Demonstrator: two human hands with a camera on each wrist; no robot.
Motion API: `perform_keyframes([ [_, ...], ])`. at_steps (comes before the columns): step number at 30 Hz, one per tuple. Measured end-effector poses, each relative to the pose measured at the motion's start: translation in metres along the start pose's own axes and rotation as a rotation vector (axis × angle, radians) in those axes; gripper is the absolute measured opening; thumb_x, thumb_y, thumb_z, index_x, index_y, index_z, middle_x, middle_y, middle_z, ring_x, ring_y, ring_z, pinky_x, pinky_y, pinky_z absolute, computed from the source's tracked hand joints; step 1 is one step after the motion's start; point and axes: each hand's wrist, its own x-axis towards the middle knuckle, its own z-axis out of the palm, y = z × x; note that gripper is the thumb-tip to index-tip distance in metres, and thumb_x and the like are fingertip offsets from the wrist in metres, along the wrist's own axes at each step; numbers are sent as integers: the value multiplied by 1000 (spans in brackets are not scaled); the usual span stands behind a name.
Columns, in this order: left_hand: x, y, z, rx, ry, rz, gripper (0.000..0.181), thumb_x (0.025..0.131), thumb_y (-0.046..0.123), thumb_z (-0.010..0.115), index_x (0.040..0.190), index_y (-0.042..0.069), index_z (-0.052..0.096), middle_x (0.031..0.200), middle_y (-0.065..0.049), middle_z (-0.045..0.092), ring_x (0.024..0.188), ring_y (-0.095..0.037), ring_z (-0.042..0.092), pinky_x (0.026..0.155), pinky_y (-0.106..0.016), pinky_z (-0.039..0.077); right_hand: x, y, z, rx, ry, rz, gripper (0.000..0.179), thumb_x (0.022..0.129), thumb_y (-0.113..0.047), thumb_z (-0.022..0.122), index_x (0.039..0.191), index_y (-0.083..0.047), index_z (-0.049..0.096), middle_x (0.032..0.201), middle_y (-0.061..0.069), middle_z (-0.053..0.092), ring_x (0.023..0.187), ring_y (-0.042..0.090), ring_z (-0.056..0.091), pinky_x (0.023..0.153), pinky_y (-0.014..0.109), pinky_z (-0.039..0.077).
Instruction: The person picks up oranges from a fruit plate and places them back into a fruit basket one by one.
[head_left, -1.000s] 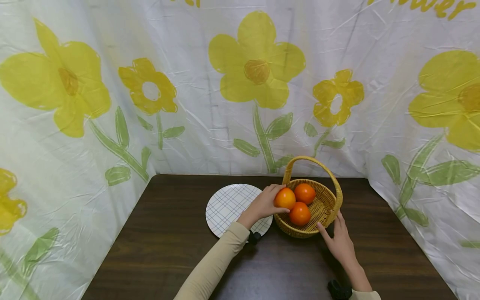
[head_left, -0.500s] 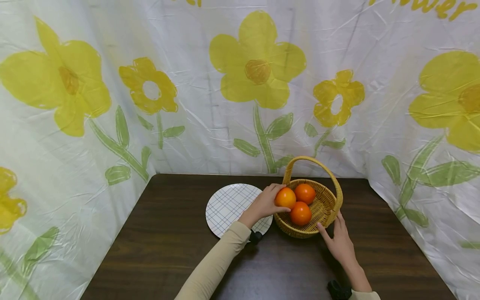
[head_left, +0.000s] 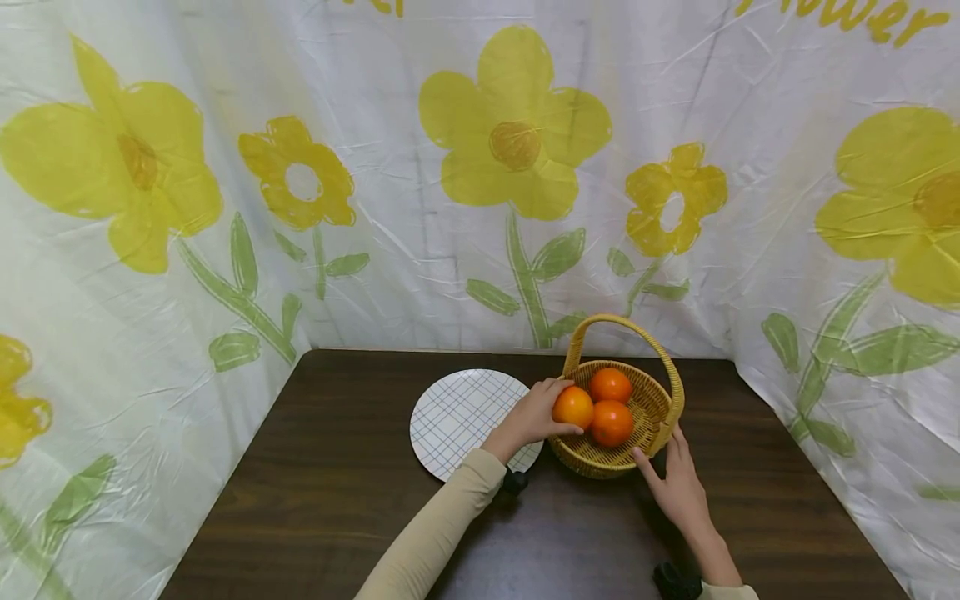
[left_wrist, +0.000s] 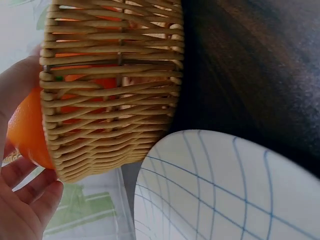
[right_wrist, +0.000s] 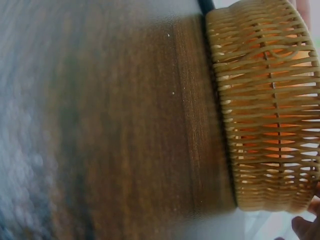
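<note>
In the head view, my left hand (head_left: 534, 414) grips an orange (head_left: 573, 407) at the left side of a wicker basket (head_left: 651, 400). Thumb and fingers lie on either side of the fruit. Two more oranges sit inside, one at the back (head_left: 611, 385) and one beside the gripped fruit (head_left: 612, 423). My right hand (head_left: 681, 490) touches the basket's right side with fairly straight fingers, thumb near the front rim. Through the left wrist view, the held orange (left_wrist: 29, 131) bulges past the basket rim, partly hidden by the weave.
Left of the basket lies a round white plate (head_left: 457, 417) with a blue grid pattern, partly under my left forearm. Both stand on a dark wooden table (head_left: 337, 500). A white curtain (head_left: 405, 275) with yellow flowers hangs behind and at the sides.
My left hand and its orange have shifted slightly down toward the front. The front orange beside it has rolled a little right and back. The right hand holds its place.
</note>
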Motion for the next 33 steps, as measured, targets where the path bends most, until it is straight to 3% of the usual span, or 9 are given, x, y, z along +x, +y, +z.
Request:
perform_keyframes([
  [18, -2, 0, 5, 44, -25, 6, 80, 75, 52, 70, 139, 13, 41, 137, -9, 44, 118, -23, 47, 90, -32, 47, 0, 0, 0, 14, 10, -8, 80, 93, -41, 52, 150, -23, 0, 155, 11, 7, 131, 46, 25, 83, 68, 34],
  [33, -1, 2, 6, 58, -62, -15, 78, 75, 51, 71, 138, 14, 43, 134, -7, 48, 116, -21, 49, 92, -33, 46, 0, 1, 1, 6, 17, -14, 79, 93, -41, 53, 151, -15, 6, 155, 12, 7, 131, 46, 25, 82, 69, 34],
])
